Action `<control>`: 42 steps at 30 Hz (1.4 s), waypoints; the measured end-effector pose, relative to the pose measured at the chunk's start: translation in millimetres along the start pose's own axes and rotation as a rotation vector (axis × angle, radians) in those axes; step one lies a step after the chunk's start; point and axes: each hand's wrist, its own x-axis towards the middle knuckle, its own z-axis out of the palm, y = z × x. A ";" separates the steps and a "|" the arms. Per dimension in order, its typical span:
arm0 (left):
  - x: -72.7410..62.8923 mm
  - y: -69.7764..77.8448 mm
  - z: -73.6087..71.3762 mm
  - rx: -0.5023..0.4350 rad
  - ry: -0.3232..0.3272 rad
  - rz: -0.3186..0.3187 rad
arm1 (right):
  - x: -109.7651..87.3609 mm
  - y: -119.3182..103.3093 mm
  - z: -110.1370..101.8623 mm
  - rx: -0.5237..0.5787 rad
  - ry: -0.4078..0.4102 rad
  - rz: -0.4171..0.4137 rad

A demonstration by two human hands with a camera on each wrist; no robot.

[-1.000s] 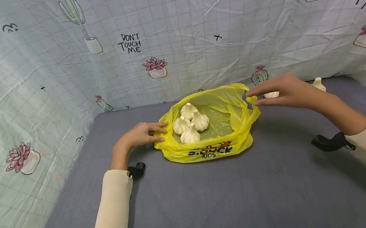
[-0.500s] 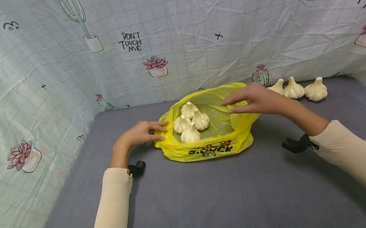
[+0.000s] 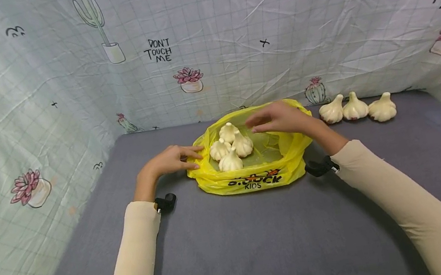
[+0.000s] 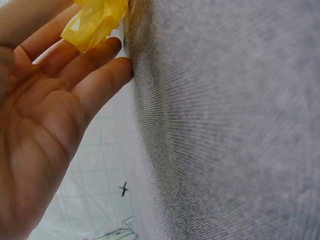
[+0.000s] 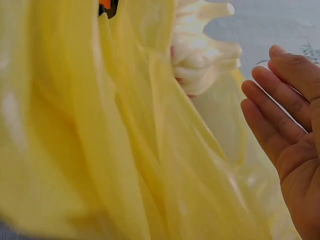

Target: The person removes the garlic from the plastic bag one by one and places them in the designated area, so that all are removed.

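One yellow bag (image 3: 253, 170) is set on the table (image 3: 261, 240) near its back edge, a bit left of that edge's middle, mouth open upward. Its left rim is touched by the left hand (image 3: 167, 161), placed toward the back-left corner: fingers gently bent, partly spread; whether plastic is pinched can't be told. Four garlic bulbs (image 3: 241, 146) are clustered inside, in the bag's left part. The right hand (image 3: 279, 118) is held over the bag's mouth, right of the cluster; fingers nearly straight, nothing gripped. Three loose bulbs (image 3: 355, 109) are lined up side by side along the back edge, toward the back-right corner, stems upward.
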 end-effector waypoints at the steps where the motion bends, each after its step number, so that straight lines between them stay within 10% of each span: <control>1: 0.2 0.3 0.1 0.001 0.001 0.000 | 3.0 2.2 1.9 0.009 -0.004 0.015; 42: -0.3 -2.7 0.1 0.002 -0.007 -0.011 | 52.4 17.4 20.9 0.263 -0.210 0.156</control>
